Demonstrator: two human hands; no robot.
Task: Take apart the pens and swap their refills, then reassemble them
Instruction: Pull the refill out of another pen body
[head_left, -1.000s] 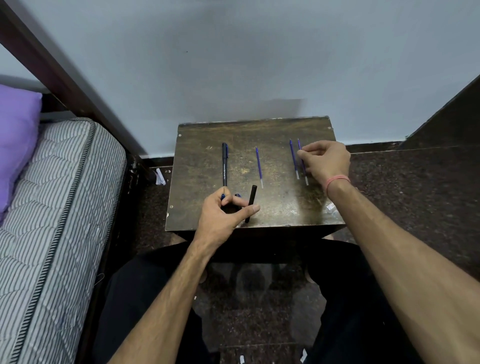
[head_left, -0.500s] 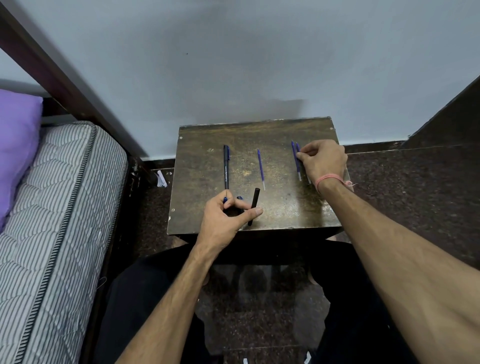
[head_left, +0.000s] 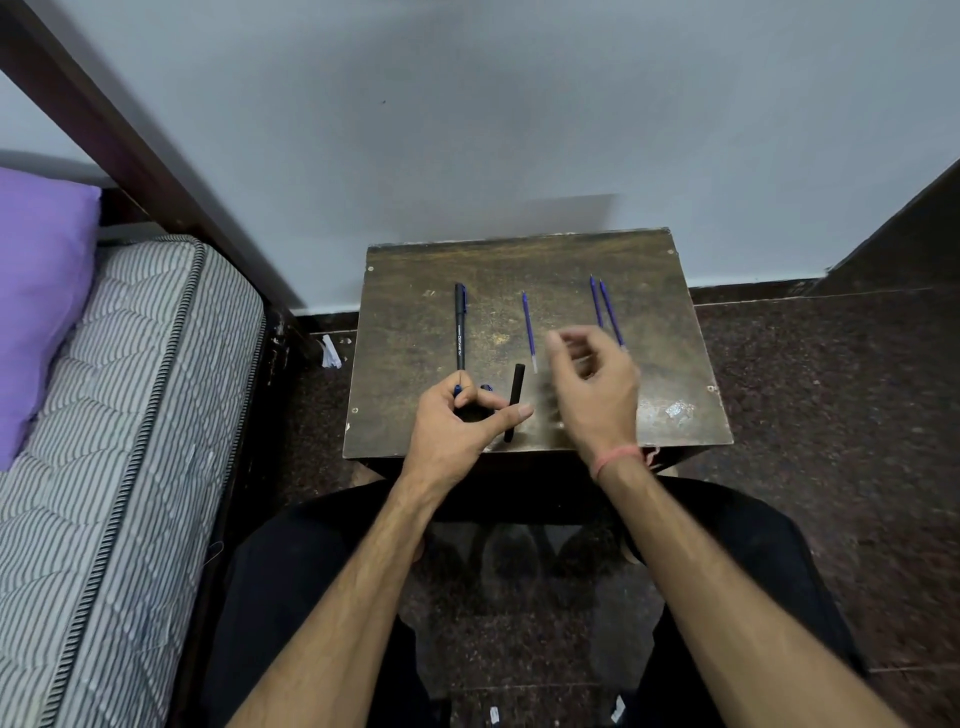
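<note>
On the small dark wooden table (head_left: 670, 291) lies a whole black pen (head_left: 460, 327) at the left, pointing away from me. A single blue refill (head_left: 529, 327) lies in the middle and two blue refills (head_left: 605, 309) lie side by side at the right. An empty black barrel (head_left: 514, 397) rests near the front edge. My left hand (head_left: 457, 426) is curled around small dark and blue pen parts, its thumb tip against the barrel. My right hand (head_left: 597, 389) hovers blurred over the table's centre-right, fingers loosely apart, with nothing seen in it.
A striped mattress (head_left: 119, 441) with a purple pillow (head_left: 36, 312) stands to the left, beside a dark bed frame (head_left: 156, 171). The table backs onto a pale wall (head_left: 519, 130). Dark speckled floor (head_left: 831, 415) surrounds it. My legs sit under the front edge.
My right hand has left the two refills at the right and moved toward the centre and nearer to me. The refills stay on the table. My left hand has kept its place.
</note>
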